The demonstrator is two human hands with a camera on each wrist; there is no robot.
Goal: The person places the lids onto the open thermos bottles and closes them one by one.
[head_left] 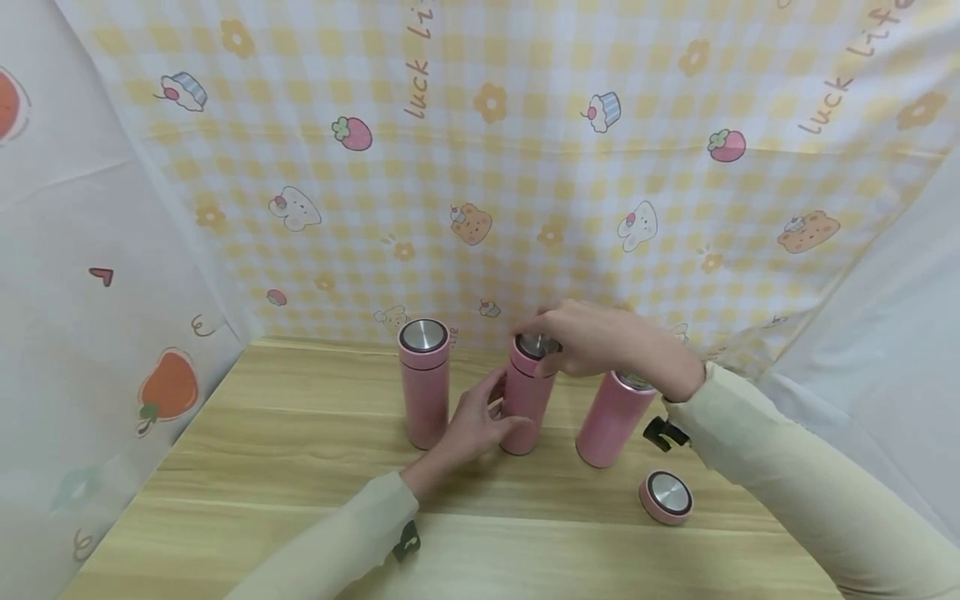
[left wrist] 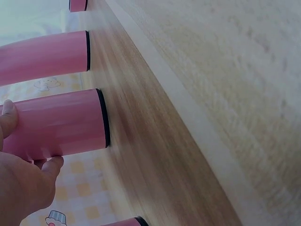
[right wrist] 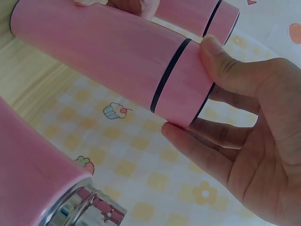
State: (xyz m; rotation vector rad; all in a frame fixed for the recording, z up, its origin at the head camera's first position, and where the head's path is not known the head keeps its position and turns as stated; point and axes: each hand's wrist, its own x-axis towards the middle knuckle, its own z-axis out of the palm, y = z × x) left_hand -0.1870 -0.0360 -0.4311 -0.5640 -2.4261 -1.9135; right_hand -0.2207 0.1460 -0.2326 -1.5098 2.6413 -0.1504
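Note:
Three pink thermos flasks stand in a row on the wooden table. My left hand (head_left: 474,425) holds the body of the middle flask (head_left: 527,407), its thumb and fingers on either side. On that flask's lid (right wrist: 186,82), seated above a black ring, my right hand (right wrist: 263,132) has its thumb and fingertips around the rim. The left flask (head_left: 426,402) is upright with its lid on. The right flask (head_left: 611,427) has no lid, and its bare steel neck (right wrist: 89,207) shows in the right wrist view. A loose pink lid (head_left: 667,497) with a steel top lies in front of it.
The wood-grain table (head_left: 300,467) runs up to a yellow checked cloth (head_left: 525,192) behind the flasks. A white printed cloth (head_left: 90,217) hangs at the left, and another pale cloth (head_left: 885,333) at the right.

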